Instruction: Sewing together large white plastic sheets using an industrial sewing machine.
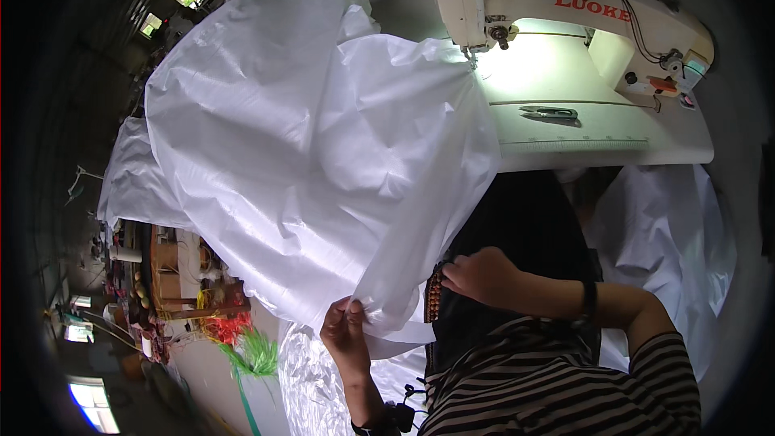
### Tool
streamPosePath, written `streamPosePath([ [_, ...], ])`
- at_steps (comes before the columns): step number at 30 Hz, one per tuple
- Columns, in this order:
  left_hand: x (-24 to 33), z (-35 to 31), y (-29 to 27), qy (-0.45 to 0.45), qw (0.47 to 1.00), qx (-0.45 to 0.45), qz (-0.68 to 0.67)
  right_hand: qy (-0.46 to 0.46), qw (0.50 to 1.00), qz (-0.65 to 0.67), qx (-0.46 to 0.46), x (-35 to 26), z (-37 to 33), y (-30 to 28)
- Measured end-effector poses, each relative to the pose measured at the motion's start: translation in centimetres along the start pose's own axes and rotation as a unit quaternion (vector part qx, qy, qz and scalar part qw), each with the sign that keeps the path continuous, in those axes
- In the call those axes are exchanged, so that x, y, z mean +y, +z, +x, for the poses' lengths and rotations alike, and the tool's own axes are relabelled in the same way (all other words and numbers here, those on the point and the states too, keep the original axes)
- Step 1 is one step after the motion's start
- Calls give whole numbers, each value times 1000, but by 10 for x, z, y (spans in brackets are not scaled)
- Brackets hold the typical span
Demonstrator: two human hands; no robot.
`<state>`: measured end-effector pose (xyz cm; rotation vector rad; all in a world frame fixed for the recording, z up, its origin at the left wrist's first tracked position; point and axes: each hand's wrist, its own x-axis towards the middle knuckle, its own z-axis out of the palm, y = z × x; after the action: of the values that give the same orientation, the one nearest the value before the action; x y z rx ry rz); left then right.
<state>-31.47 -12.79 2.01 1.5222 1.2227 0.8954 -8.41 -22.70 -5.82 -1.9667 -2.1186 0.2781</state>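
A large sheet of white, slightly sheer fabric [266, 137] spreads over the left of the sewing table and hangs down toward me. Its upper right edge runs under the needle area of a white sewing machine [464, 8]. My left hand [345, 335] pinches the lower edge of this sheet between thumb and fingers. Over my dark lap, next to a strip of brown beaded trim [436, 295], my right hand [480, 274] is closed, fingers curled; whatever lies in them is hidden.
Thread snips [550, 115] lie on the lit machine table [565, 145], which has a ruler marking [581, 144] along its front. More white fabric [670, 234] hangs at the right. Green plastic strands [257, 355] and a cluttered shelf [173, 266] stand at the lower left.
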Motion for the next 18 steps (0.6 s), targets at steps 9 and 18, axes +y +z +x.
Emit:
streamPosePath([
  [9, 20, 12, -10, 118, 989, -12, 88, -215, 949, -192, -127, 8, 54, 41],
  [18, 68, -36, 37, 310, 870, -364, 118, -302, 925, -74, 220, -21, -79, -137],
])
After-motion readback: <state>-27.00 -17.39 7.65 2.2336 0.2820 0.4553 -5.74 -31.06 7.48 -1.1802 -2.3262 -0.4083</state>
